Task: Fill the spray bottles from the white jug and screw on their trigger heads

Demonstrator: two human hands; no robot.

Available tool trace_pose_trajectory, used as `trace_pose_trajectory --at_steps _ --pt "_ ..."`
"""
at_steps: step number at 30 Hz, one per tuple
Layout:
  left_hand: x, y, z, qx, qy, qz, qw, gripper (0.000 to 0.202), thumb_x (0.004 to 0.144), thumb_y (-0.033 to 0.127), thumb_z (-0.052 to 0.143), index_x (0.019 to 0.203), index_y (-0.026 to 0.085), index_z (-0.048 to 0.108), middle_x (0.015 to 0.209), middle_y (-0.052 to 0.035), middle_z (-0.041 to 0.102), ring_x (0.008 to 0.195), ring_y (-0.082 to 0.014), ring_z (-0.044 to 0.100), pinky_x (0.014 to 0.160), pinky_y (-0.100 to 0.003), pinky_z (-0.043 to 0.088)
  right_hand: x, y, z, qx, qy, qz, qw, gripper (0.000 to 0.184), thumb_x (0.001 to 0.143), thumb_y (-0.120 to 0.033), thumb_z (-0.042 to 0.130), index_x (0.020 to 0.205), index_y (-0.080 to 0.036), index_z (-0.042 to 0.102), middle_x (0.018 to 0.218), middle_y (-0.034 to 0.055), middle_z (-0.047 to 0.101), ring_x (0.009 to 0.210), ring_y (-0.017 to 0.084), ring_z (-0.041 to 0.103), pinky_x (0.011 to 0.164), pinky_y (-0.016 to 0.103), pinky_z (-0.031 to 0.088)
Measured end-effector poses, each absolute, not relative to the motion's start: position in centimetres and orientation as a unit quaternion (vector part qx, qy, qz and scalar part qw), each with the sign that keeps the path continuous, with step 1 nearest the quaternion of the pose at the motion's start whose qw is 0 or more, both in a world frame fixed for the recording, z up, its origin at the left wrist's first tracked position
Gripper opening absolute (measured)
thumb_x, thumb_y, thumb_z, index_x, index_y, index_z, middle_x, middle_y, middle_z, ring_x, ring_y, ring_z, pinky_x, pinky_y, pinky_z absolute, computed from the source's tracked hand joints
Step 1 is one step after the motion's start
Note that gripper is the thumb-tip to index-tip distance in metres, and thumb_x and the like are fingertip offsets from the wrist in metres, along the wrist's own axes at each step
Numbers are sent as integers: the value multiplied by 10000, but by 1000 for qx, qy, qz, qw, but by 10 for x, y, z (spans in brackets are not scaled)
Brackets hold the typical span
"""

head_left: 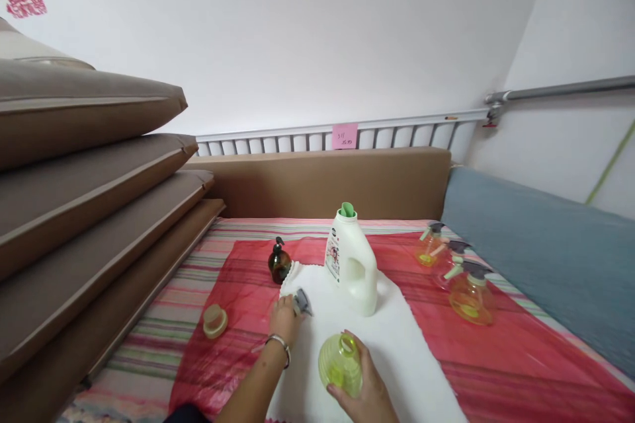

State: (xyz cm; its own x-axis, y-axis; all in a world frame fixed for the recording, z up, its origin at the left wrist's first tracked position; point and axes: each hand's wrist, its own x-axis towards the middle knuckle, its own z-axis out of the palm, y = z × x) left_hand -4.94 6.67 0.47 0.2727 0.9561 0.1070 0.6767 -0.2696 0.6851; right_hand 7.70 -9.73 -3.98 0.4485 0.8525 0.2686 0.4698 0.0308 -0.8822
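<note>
My left hand point(285, 318) is closed around a grey spray nozzle head point(302, 303), low over the white towel point(307, 370). In my right hand point(368, 380) is a yellow-green, see-through spray bottle point(341, 363), its neck uncapped and tilted toward me. Behind both hands a large white detergent jug point(354, 264) stands upright on the towel, with a green spout in its uncapped mouth. A dark brown pump bottle point(280, 261) is just beyond my left hand. On the left lies a pale, see-through cap point(215, 321).
Several spray bottles with grey heads stand at the right, among them an orange one point(471, 301). Red plastic sheeting point(496, 370) covers a striped cloth. Stacked brown cushions point(99, 211) rise at the left; a blue-grey padded edge point(536, 244) borders the right.
</note>
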Motion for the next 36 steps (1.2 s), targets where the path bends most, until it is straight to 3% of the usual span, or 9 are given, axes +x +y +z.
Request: trace_pose_trajectory --at_steps 5,8,11,15,18,21,24,29,36 --pt "-65 11 22 738 427 339 399 437 836 343 486 1241 178 487 1303 -128 528 1211 -249 469 992 -400 387 73 -88 -40 -663 -489 205 528 699 640 -224 594 1278 -198 311 1313 134 465 1210 287 445 1035 457 345" --pt "-65 -24 22 753 337 348 446 612 729 328 640 1296 200 445 1359 -117 476 1267 -271 407 1068 -432 313 59 -79 -44 -639 -496 208 549 648 706 -308 576 1276 -165 302 1254 173 505 1133 290 515 970 445 422" --pt "-62 -36 8 744 360 350 442 636 667 230 667 1262 131 466 1301 -155 513 1238 -290 430 1089 -451 288 50 -78 -42 -611 -529 242 537 626 715 -275 555 1282 -165 315 1254 174 523 1123 272 534 956 424 447" --pt "-62 -30 -14 735 372 361 437 553 703 230 609 1227 110 474 1277 -175 524 1227 -299 447 1078 -478 309 76 -91 -13 -580 -603 276 473 714 617 -202 649 1293 -184 420 1324 131 504 1215 280 460 1041 445 364" --pt "-63 -28 -20 743 367 376 416 530 712 228 595 1218 125 476 1267 -171 534 1228 -301 452 1079 -507 304 122 -89 22 -606 -556 214 527 420 697 -317 652 1108 -247 605 1187 66 618 1135 264 529 1028 424 373" --pt "-61 -28 -23 746 369 387 397 516 696 206 587 1196 121 488 1245 -177 553 1209 -309 477 1066 -528 322 172 -62 46 -649 -460 157 585 509 762 -467 565 1185 -192 494 1240 131 556 1110 271 536 962 431 425" --pt "-61 -27 -30 750 367 391 387 515 676 207 598 1176 121 508 1231 -184 568 1196 -317 497 1052 -516 358 203 -24 49 -682 -390 148 601 544 781 -462 575 1201 -141 447 1227 164 547 1092 273 548 894 416 470" --pt "-63 -15 -48 702 385 470 372 469 690 337 631 1127 187 549 1148 -133 633 1105 -318 576 980 -472 455 206 12 35 -712 -380 177 564 196 851 -332 615 869 -138 603 829 8 642 736 163 619 708 353 521" --pt "-46 10 -54 688 389 513 335 502 681 505 634 1098 231 578 1123 -114 651 1089 -338 584 978 -493 450 195 32 49 -717 -353 138 585 187 864 -320 605 907 -138 594 853 4 622 757 163 609 689 334 524"
